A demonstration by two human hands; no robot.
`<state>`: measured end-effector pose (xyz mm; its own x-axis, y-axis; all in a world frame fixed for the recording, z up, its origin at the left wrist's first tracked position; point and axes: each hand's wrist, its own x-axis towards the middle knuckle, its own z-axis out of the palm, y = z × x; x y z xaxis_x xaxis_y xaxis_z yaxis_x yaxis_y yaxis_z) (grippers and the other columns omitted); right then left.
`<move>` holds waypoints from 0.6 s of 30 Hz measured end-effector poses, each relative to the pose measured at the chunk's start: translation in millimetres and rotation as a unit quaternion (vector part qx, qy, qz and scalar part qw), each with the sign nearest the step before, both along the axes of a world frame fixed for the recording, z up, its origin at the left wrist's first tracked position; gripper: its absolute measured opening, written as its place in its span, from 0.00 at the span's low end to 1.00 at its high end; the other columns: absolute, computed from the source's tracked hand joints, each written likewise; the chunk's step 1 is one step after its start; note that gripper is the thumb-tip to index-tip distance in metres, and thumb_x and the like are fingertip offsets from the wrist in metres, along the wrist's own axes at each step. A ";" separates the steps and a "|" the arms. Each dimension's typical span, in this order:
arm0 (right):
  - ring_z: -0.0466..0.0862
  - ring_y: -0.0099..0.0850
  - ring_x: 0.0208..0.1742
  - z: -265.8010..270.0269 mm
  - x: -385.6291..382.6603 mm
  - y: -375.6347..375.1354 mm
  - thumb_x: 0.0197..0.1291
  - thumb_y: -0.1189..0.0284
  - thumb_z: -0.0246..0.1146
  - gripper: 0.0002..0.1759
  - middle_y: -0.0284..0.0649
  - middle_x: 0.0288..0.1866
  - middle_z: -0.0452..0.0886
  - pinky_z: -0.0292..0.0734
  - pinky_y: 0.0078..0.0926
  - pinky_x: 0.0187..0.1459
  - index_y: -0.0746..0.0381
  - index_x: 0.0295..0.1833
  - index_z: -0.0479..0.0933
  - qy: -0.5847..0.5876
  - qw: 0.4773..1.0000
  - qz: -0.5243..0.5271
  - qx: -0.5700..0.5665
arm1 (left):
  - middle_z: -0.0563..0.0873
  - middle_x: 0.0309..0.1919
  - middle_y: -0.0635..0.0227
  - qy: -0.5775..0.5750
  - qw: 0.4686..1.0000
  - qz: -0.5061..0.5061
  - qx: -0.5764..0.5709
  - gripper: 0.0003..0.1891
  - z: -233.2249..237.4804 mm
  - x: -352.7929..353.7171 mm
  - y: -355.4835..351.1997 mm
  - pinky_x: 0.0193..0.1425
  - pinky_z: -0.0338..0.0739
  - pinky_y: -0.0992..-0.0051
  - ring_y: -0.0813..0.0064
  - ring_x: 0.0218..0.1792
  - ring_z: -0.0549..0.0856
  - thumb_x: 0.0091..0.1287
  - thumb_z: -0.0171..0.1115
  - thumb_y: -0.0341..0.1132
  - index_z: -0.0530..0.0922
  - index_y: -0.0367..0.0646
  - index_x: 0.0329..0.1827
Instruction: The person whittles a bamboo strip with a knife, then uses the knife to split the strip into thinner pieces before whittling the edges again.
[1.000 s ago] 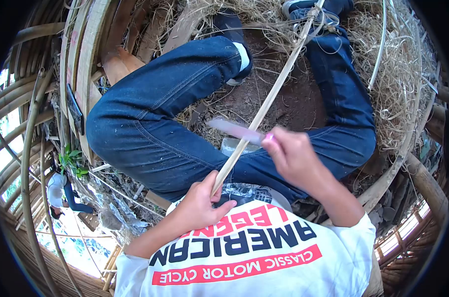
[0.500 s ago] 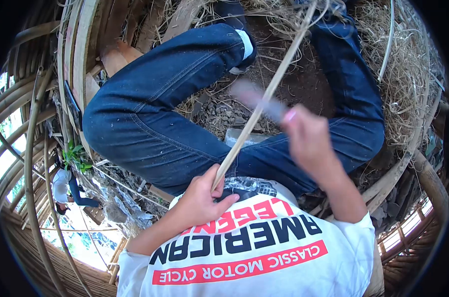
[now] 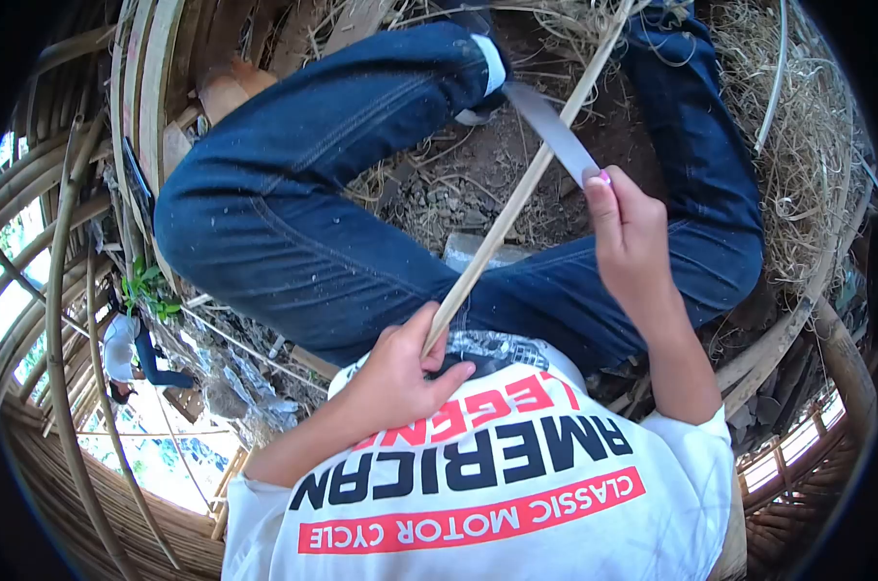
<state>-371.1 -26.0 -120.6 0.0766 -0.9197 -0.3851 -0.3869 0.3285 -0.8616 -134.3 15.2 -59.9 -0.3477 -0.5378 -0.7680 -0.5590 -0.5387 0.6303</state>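
Note:
A long pale strip of bamboo or wood (image 3: 505,225) slants up and away from my lap between my bent legs. My left hand (image 3: 405,368) is closed around its near end, close to my shirt. In my right hand (image 3: 625,218) is a knife (image 3: 553,129), gripped by the handle, which my fingers mostly hide. The wide metal blade points up and left and crosses the strip beyond its middle. Curly thin shavings (image 3: 652,24) hang about the strip's far end.
Heaps of fine shavings (image 3: 797,126) lie on the right. Long split poles (image 3: 143,116) stand at the left beside bamboo lattice. Farther left is another person (image 3: 124,347). A grey block (image 3: 484,252) lies on the ground between my legs.
My right hand and the knife have moved up and slightly right, farther out along the strip. The blade, blurred before, now shows clearly. The left hand keeps its hold.

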 end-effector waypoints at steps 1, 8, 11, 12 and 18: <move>0.82 0.47 0.23 -3.0 5.9 6.5 0.67 0.74 0.56 0.09 0.53 0.22 0.76 0.73 0.36 0.25 0.67 0.34 0.73 -0.016 0.999 0.021 -0.046 | 0.64 0.17 0.76 -0.004 1.000 0.005 0.004 0.21 1.1 1.5 4.3 0.23 0.56 0.79 0.86 0.19 0.60 0.55 0.73 0.29 0.63 0.44 0.31; 0.78 0.47 0.20 5.5 15.7 21.8 0.68 0.72 0.58 0.12 0.53 0.21 0.75 0.70 0.35 0.24 0.69 0.33 0.72 -0.015 0.999 0.022 0.019 | 0.63 0.17 0.76 -0.011 1.000 0.002 0.019 0.20 -2.0 4.9 4.1 0.23 0.55 0.80 0.86 0.20 0.60 0.56 0.72 0.28 0.63 0.42 0.32; 0.79 0.48 0.21 4.2 8.6 16.1 0.68 0.71 0.58 0.12 0.52 0.21 0.75 0.69 0.35 0.23 0.68 0.33 0.72 -0.027 0.999 0.039 0.000 | 0.63 0.17 0.77 -0.007 1.000 -0.002 -0.004 0.19 2.4 3.9 3.7 0.23 0.55 0.80 0.87 0.20 0.60 0.56 0.72 0.27 0.63 0.43 0.31; 0.79 0.49 0.22 1.9 3.8 4.9 0.68 0.71 0.58 0.12 0.53 0.22 0.75 0.70 0.35 0.23 0.68 0.33 0.73 -0.019 0.999 0.002 0.040 | 0.63 0.17 0.77 -0.008 1.000 0.000 -0.001 0.19 0.8 3.0 3.0 0.23 0.55 0.80 0.87 0.20 0.60 0.56 0.72 0.27 0.63 0.43 0.31; 0.75 0.38 0.17 6.7 7.2 14.1 0.69 0.71 0.57 0.12 0.49 0.19 0.74 0.67 0.31 0.22 0.68 0.33 0.73 -0.035 0.998 -0.018 0.046 | 0.63 0.17 0.77 -0.017 1.000 0.013 0.021 0.20 3.5 4.0 5.2 0.23 0.56 0.80 0.87 0.20 0.60 0.56 0.72 0.27 0.62 0.44 0.30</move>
